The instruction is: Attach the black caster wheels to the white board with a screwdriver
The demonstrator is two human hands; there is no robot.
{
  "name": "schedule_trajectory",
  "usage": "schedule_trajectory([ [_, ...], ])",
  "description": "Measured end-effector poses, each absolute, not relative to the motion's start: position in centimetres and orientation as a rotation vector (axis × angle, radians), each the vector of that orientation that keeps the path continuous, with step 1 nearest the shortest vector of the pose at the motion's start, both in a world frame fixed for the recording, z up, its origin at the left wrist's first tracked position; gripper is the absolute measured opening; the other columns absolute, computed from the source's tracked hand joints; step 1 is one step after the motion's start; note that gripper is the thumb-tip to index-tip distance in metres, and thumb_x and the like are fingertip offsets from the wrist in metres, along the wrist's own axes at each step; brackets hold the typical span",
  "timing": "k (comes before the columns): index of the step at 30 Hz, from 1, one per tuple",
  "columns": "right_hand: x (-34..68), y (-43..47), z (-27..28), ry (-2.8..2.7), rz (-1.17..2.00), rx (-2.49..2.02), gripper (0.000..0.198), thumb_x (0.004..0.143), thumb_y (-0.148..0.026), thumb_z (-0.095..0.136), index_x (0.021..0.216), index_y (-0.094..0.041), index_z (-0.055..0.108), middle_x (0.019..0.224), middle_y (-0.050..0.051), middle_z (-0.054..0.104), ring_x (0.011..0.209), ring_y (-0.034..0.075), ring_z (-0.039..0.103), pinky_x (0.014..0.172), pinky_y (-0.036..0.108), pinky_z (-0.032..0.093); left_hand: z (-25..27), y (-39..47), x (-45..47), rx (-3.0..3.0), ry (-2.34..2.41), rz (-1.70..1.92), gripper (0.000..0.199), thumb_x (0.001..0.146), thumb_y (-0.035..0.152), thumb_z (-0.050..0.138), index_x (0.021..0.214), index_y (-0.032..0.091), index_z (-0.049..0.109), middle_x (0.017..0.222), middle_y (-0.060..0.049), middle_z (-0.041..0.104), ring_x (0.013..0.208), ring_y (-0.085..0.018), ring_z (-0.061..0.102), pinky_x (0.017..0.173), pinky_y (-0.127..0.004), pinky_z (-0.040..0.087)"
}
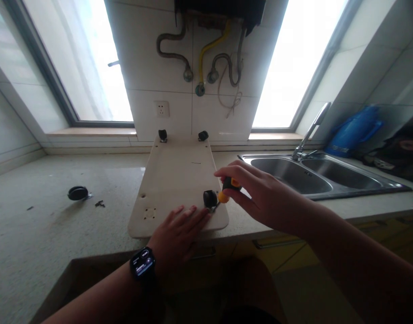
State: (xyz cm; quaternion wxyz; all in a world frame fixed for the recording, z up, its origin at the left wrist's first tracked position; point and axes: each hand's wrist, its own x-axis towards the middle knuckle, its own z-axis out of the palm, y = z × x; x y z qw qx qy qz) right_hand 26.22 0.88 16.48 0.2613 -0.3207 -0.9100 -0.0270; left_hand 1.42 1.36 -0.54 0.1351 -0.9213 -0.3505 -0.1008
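Note:
A pale board [179,180] lies on the countertop with black caster wheels on three of its corners. My right hand [257,189] grips a black and yellow screwdriver [224,196], tilted, its tip at the base of the near right caster [210,198]. Flat on the board beside that caster rests my left hand [181,227], fingers stretched out, a watch on its wrist. Bare screw holes [150,213] mark the near left corner. One loose caster [78,193] sits on the counter to the left, next to a few small dark screws [100,204].
On the right is a double steel sink [287,173] with a faucet [311,130]; a blue jug [353,130] stands behind it. Pipes [201,58] hang on the tiled wall above a socket [162,109]. The counter's front edge runs just below the board.

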Motion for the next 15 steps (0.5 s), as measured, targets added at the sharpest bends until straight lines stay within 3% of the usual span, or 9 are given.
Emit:
schedule_trajectory([
  [11,27.5,1.2,15.1,-2.134,-0.281,-1.104,0.024,0.098,-0.028,0.058,0.119,-0.016,0.059,0.109,0.012,0.068,0.089,0.02,0.067,0.079,0.039,0.057,-0.6,1.3,1.4,-2.679,-1.018,-0.246,0.084,0.093,0.028,0.052,0.165,0.025,0.009,0.172,0.002,0.018,0.151,-0.03,0.03,0.121,-0.056,0.026],
  [15,27.3,0.4,15.6,-2.244,-0.223,-1.068,0.04,0.099,-0.027,0.054,0.138,-0.018,0.051,0.126,0.015,0.063,0.109,0.025,0.066,0.092,0.045,0.056,-0.5,1.3,1.4,-2.668,-1.017,-0.258,0.081,0.095,0.027,0.05,0.165,0.025,0.01,0.172,0.002,0.018,0.151,-0.03,0.03,0.121,-0.056,0.026],
])
